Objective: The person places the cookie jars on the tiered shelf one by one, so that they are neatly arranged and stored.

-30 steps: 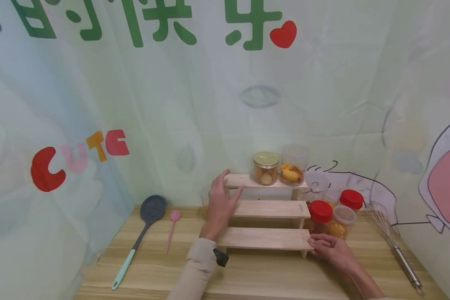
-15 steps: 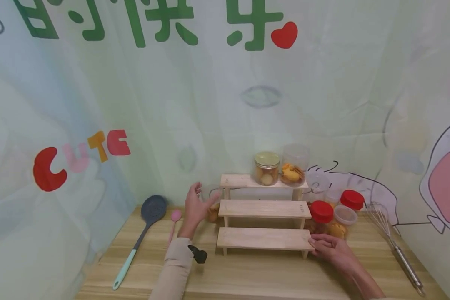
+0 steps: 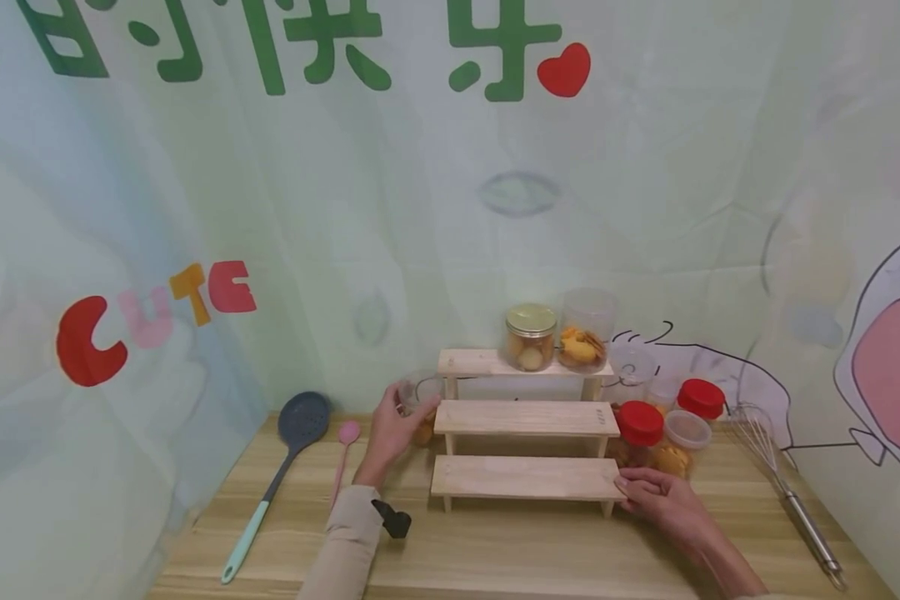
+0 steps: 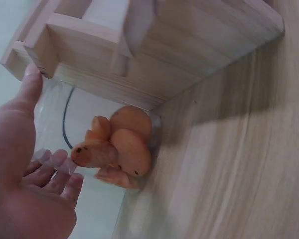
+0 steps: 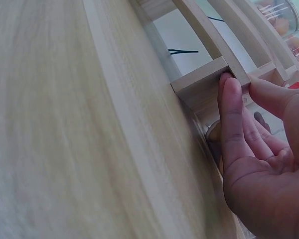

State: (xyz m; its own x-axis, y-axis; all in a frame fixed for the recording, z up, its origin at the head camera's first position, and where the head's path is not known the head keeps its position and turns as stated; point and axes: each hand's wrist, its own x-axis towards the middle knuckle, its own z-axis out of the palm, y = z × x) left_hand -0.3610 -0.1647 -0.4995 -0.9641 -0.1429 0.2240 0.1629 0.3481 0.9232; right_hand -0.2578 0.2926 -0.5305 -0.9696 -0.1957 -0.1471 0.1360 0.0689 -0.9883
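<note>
A three-tier wooden display stand (image 3: 525, 477) rests on the table. At its right end, my right hand (image 3: 667, 504) pinches the lowest board between thumb and fingers, also seen in the right wrist view. My left hand (image 3: 393, 429) is at the stand's left side, around the upper part of a clear jar (image 3: 426, 421) of orange-brown cookies (image 4: 124, 144). Its thumb is stretched out to a corner of the stand, while the other fingers are behind the jar; a firm grip does not show. On the top board stand a gold-lidded jar (image 3: 531, 337) and a clear jar of cookies (image 3: 585, 342).
Right of the stand are several jars, among them a red-lidded jar (image 3: 640, 429) and a clear-lidded jar (image 3: 682, 442). A whisk (image 3: 795, 500) lies at the far right. On the left lie a slotted skimmer (image 3: 300, 425) and a pink spoon (image 3: 347, 437).
My left hand has left the stand's upper boards, swung left, then moved in around the jar beside the stand. My right hand keeps its pinch on the lowest board.
</note>
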